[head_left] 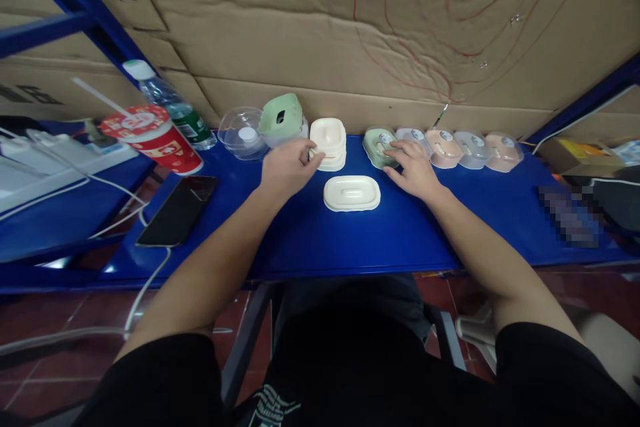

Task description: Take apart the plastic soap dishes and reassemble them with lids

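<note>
My left hand [289, 165] reaches to a stack of cream soap-dish trays [329, 141] at the back of the blue shelf [310, 233], fingers curled against the stack's left side. My right hand [414, 167] rests with fingers on a green soap dish [379, 145], the first in a row of lidded dishes: clear [411, 135], pink [443, 147], clear [471, 148], pink [504, 150]. A single cream tray [351, 193] lies between my hands. A green lid [281, 118] leans on clear parts behind the left hand.
A clear round container [241, 133], a water bottle [173, 107] and a red cup with straw [155, 137] stand at the back left. A black phone [177, 211] with a white cable lies left. Cardboard lines the back wall. A blurred item [570, 215] sits right.
</note>
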`<state>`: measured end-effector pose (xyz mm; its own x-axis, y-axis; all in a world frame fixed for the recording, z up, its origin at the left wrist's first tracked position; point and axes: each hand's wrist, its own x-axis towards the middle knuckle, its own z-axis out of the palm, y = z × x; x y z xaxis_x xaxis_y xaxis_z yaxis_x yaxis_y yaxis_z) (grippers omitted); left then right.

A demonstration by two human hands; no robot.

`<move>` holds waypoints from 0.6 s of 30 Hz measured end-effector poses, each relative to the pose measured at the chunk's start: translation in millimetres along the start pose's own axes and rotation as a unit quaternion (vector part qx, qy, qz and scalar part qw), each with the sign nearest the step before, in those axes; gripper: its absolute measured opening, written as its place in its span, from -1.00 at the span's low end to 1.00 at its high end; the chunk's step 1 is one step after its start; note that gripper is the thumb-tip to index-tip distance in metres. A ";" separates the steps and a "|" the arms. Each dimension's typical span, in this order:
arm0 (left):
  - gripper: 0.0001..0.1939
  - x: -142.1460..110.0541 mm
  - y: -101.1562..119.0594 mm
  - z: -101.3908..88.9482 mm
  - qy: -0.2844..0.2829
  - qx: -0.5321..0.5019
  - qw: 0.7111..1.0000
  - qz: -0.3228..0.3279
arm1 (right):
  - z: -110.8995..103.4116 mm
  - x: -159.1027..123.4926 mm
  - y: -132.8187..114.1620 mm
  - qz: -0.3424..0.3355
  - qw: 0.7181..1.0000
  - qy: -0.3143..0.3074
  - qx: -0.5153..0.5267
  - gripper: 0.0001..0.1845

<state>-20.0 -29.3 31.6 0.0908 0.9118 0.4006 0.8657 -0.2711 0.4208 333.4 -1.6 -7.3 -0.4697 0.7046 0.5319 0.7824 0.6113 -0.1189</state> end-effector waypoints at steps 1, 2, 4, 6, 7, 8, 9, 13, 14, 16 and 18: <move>-0.65 2.2 -3.7 -2.5 0.050 -0.006 0.999 -0.020 | 0.5 -0.1 0.1 -0.002 1.000 0.001 0.004 -0.48; -0.61 4.5 -8.2 -4.5 0.086 -0.011 0.996 -0.033 | 0.7 -0.1 -0.1 -0.003 1.000 0.001 0.006 -0.47; -0.51 9.0 -18.3 -6.9 0.116 -0.019 0.992 -0.048 | 0.5 0.0 -1.7 -0.010 1.000 -0.001 0.009 -0.47; -0.44 13.2 -27.8 -7.0 0.107 -0.028 0.992 -0.062 | -1.0 0.5 -5.3 -0.021 1.000 0.001 0.009 -0.48; -0.44 15.1 -31.5 -6.4 0.096 -0.031 0.992 -0.071 | -2.1 0.8 -7.8 -0.027 1.000 0.001 0.008 -0.49; -0.46 16.8 -34.4 -5.5 0.085 -0.033 0.992 -0.083 | -3.3 1.2 -10.6 -0.033 0.999 0.001 0.007 -0.51; -0.49 18.2 -36.3 -4.5 0.077 -0.034 0.992 -0.096 | -4.6 1.6 -13.6 -0.038 0.999 0.000 0.005 -0.52; -0.60 21.4 -38.1 -1.8 0.097 -0.043 0.986 -0.126 | -7.5 2.4 -23.1 -0.054 0.998 -0.010 -0.003 -0.56; -0.62 21.7 -38.2 -1.8 0.115 -0.048 0.984 -0.125 | -7.7 2.3 -24.2 -0.056 0.998 -0.012 -0.006 -0.56; -0.62 21.5 -38.6 -2.8 0.150 -0.058 0.980 -0.117 | -7.9 2.0 -25.2 -0.060 0.998 -0.015 -0.010 -0.54; -0.59 20.2 -38.8 -4.6 0.171 -0.064 0.978 -0.103 | -9.0 2.0 -25.8 -0.061 0.998 -0.017 -0.010 -0.51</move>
<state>-54.1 -1.8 27.0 -0.2678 0.8011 0.5352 0.7774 -0.1485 0.6112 316.0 -19.2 4.4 -0.5750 0.6375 0.5129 0.7264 0.6862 -0.0386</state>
